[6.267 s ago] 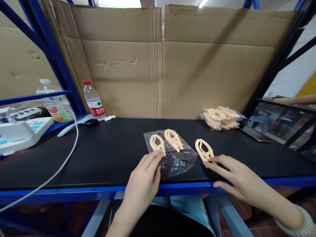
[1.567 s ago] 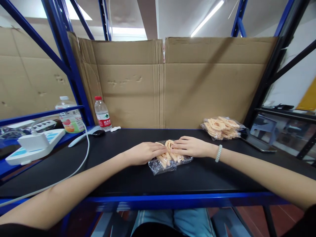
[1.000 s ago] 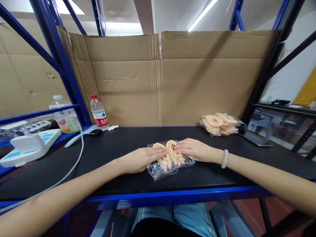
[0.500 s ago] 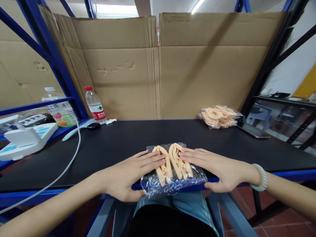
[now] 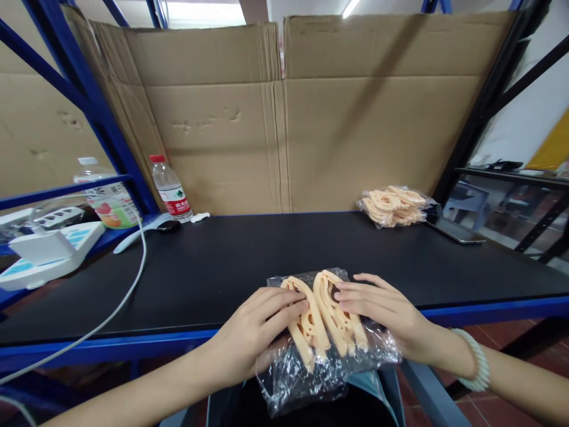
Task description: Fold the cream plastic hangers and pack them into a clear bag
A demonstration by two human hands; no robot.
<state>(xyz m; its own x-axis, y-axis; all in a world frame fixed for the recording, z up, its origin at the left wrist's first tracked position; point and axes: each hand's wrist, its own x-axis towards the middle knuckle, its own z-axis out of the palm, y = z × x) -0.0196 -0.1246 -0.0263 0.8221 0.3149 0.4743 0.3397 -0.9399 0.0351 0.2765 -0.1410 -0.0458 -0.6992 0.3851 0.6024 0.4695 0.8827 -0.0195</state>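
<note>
A clear plastic bag (image 5: 296,379) holds pale peach, curved pieces with holes (image 5: 340,314), set in two folded bundles side by side. It lies at the table's front edge, its lower part hanging over my lap. My left hand (image 5: 262,332) grips the bag's left side, fingers on top of the left bundle and thumb beneath, seen through the film. My right hand (image 5: 389,314) holds the right side, fingertips on the right bundle; its thumb is hidden under the bag. A pale beaded bracelet (image 5: 478,362) is round my right wrist.
A second bag of peach pieces (image 5: 395,206) lies at the back right, beside a dark flat tray (image 5: 457,230). At the left are a red-capped bottle (image 5: 171,190), a white-handled utensil (image 5: 140,233), a power strip (image 5: 48,255) and a white cable (image 5: 133,284). Cardboard (image 5: 213,130) walls the back.
The bag has come toward me and slightly right, its lower end now hanging past the table edge. My hands have gone from lying flat on it to gripping its sides.
</note>
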